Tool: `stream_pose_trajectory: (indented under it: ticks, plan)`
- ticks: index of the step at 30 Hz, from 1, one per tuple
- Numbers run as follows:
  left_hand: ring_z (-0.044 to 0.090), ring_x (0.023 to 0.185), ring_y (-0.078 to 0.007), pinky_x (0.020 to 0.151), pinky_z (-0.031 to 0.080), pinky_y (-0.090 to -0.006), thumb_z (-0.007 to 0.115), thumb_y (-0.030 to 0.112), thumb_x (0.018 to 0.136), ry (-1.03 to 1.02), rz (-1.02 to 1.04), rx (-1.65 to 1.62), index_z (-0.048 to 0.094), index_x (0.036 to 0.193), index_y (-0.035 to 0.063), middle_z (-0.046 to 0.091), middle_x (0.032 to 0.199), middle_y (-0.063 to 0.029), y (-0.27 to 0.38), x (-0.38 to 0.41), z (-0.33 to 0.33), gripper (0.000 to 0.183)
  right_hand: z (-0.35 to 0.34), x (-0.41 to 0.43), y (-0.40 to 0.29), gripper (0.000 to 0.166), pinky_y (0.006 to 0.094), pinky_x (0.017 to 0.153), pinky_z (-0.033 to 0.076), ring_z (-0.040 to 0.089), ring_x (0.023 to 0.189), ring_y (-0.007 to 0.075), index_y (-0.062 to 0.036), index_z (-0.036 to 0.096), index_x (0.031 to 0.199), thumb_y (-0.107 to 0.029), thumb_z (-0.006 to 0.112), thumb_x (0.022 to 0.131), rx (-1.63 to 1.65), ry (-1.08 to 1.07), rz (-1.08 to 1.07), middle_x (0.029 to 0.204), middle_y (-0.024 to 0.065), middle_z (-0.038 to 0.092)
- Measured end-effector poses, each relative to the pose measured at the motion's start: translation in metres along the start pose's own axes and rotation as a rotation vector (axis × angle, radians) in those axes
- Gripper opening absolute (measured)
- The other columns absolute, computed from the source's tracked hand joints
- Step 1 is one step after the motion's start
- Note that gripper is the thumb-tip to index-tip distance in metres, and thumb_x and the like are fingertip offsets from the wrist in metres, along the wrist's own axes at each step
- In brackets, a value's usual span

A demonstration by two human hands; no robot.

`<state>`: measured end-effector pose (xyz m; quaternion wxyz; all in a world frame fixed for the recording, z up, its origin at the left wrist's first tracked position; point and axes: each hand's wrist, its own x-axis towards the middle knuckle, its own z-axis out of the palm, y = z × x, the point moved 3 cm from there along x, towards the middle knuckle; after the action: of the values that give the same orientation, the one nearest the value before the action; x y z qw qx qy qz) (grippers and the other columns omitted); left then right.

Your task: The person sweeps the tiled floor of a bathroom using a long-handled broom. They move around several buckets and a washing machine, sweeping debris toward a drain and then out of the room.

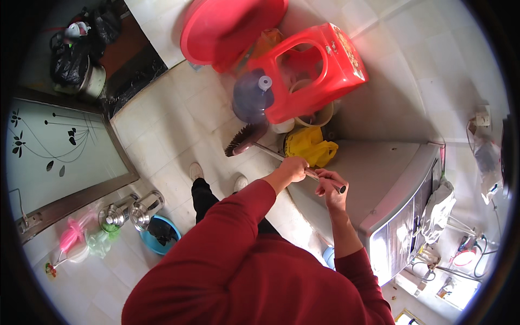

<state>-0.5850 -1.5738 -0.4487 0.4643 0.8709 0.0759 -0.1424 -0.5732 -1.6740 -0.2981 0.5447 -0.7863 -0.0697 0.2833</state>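
A broom [248, 140] with dark bristles and a pinkish head slants across the view, its bristles close to the tiled floor. My left hand [294, 168] grips its metal handle partway along. Near the handle's open tube end, my right hand [332, 189] has its fingers curled around the pole. Just beyond my left hand lies a yellow plastic bag [310, 144]. A translucent blue water jug [252, 95] stands past the broom head.
A red plastic stool [280, 97] and large red basin [231, 30] stand ahead by the wall. The washing machine [365, 178] is on my right. To my left are metal vacuum flasks [142, 207], a blue basin [174, 231] and a glass door [69, 150].
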Motion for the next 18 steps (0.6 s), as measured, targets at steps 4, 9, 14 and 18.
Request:
stream_pose_trajectory:
  ticks: [4,9,14,18]
  plan:
    - [0.06,0.072,-0.0313,0.06,0.047,-0.0405,0.058,0.015,0.065,-0.037,0.091,0.015,0.063,0.074,0.0119,0.062,0.072,-0.0102,0.01,-0.034,0.001,0.011,0.001,-0.033,0.009,0.008,0.0203,0.046,0.041,0.052,0.05,0.0086,0.0076,0.058,0.078,0.003,0.052,0.075,0.048,0.007,-0.023,0.088,0.0128,0.062]
    - [0.06,0.071,-0.0315,0.059,0.047,-0.0403,0.058,0.016,0.066,-0.061,0.154,0.033,0.061,0.07,0.0105,0.061,0.069,-0.011,0.027,-0.056,0.004,0.008,-0.013,-0.057,0.006,0.011,0.0224,0.052,0.045,0.056,0.057,0.0119,0.007,0.059,0.075,0.003,0.05,0.07,0.059,0.042,-0.093,0.083,0.0132,0.063]
    - [0.059,0.068,-0.0328,0.058,0.046,-0.0412,0.059,0.018,0.068,0.101,0.245,-0.025,0.061,0.068,0.0101,0.059,0.065,-0.0114,0.063,-0.047,-0.02,0.008,-0.037,-0.053,-0.035,0.016,0.0259,0.062,0.049,0.06,0.068,0.018,0.006,0.06,0.077,0.003,0.051,0.065,-0.02,0.005,-0.214,0.085,0.0155,0.064]
    - [0.059,0.072,-0.0334,0.06,0.047,-0.0408,0.059,0.017,0.067,0.167,0.165,0.005,0.062,0.071,0.0112,0.06,0.07,-0.0122,0.046,-0.015,-0.016,0.008,-0.029,-0.023,-0.017,0.013,0.0256,0.062,0.048,0.059,0.068,0.0164,0.0069,0.059,0.079,0.004,0.053,0.068,-0.004,-0.021,-0.214,0.094,0.0153,0.062]
